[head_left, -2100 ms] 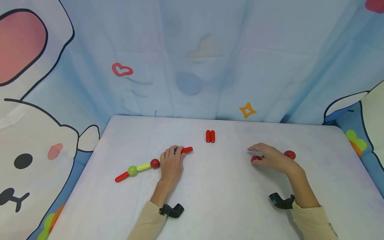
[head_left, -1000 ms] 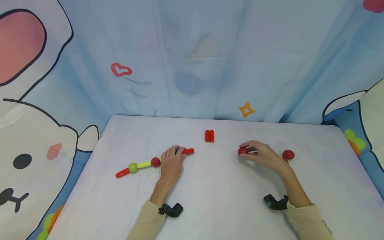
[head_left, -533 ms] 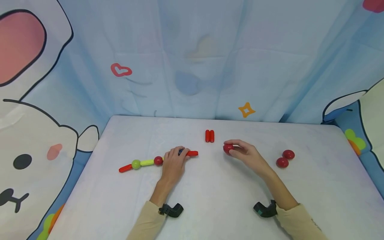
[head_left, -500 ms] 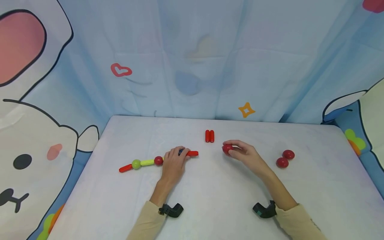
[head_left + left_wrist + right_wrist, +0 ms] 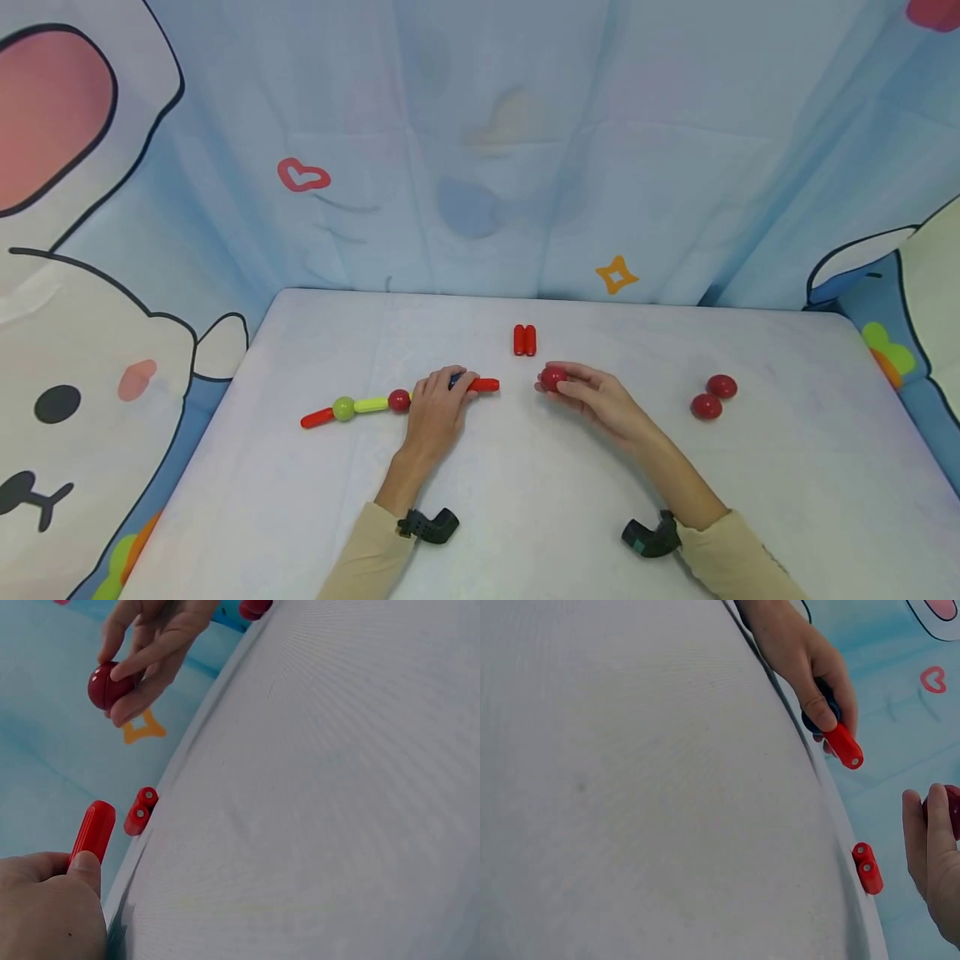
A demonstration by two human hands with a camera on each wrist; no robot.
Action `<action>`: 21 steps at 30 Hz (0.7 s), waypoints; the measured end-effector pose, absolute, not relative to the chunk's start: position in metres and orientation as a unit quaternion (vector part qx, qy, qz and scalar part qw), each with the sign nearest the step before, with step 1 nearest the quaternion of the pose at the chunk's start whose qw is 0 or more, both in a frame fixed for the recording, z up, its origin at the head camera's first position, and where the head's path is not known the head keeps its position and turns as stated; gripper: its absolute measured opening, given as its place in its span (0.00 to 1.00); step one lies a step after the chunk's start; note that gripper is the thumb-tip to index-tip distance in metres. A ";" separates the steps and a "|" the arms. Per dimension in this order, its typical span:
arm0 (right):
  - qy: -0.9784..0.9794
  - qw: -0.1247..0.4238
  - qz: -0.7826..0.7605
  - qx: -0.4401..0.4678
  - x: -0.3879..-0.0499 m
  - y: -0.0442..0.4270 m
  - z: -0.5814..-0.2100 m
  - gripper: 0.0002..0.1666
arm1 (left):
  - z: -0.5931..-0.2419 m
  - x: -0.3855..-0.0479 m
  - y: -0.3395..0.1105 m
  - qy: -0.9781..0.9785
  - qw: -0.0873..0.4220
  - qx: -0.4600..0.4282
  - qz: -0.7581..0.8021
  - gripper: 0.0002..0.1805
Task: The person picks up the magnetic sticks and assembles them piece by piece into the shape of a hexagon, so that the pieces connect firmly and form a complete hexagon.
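Observation:
A chain of magnetic sticks and balls (image 5: 371,405) lies across the left half of the table. It runs from a red stick (image 5: 318,417) through a green ball (image 5: 343,408), a yellow stick and a red ball to a part hidden under my left hand (image 5: 435,417). That hand grips the chain near its right end, thumb and fingers around a dark blue ball (image 5: 821,709). A red stick (image 5: 846,746) juts out beyond it, a silver dot on its tip. My right hand (image 5: 603,404) pinches a loose red ball (image 5: 553,379) in its fingertips, a short gap from that stick.
Two red sticks (image 5: 524,340) lie side by side near the table's back edge. Two more red balls (image 5: 707,407) sit close together at the right. A patterned blue curtain (image 5: 480,150) hangs behind the white tabletop (image 5: 540,517).
The right hand has picked up a red ball and carried it left towards the chain's free end. The left hand has shifted the chain slightly right, and its left end has swung back.

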State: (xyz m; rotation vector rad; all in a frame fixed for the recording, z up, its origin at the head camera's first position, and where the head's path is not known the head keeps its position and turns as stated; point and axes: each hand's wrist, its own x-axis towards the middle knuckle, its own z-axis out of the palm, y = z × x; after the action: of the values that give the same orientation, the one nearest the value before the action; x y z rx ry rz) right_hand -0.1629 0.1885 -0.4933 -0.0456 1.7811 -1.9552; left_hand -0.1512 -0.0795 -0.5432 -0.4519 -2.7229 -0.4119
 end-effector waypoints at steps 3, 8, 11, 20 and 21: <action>0.642 0.259 -0.721 0.010 -0.163 0.186 -0.495 0.41 | -0.543 -0.151 -0.080 -0.960 0.176 -0.161 -0.144 0.19; 0.633 0.271 -0.725 0.018 -0.162 0.182 -0.500 0.41 | -0.544 -0.151 -0.080 -0.959 0.183 -0.162 -0.146 0.18; 0.628 0.276 -0.727 0.020 -0.161 0.180 -0.502 0.39 | -0.545 -0.151 -0.080 -0.959 0.183 -0.160 -0.145 0.19; 0.700 0.256 -0.664 0.050 -0.159 0.174 -0.502 0.38 | -0.543 -0.151 -0.078 -0.959 0.180 -0.160 -0.150 0.18; 0.708 0.252 -0.658 0.047 -0.158 0.173 -0.502 0.37 | -0.543 -0.151 -0.078 -0.959 0.180 -0.160 -0.150 0.18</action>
State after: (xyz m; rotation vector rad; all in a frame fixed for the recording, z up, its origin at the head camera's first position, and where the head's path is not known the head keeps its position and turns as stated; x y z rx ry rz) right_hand -0.1583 0.1733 -0.5019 0.1272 1.9257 -1.7886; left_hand -0.1509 -0.0782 -0.5431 -0.4520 -2.7104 -0.4234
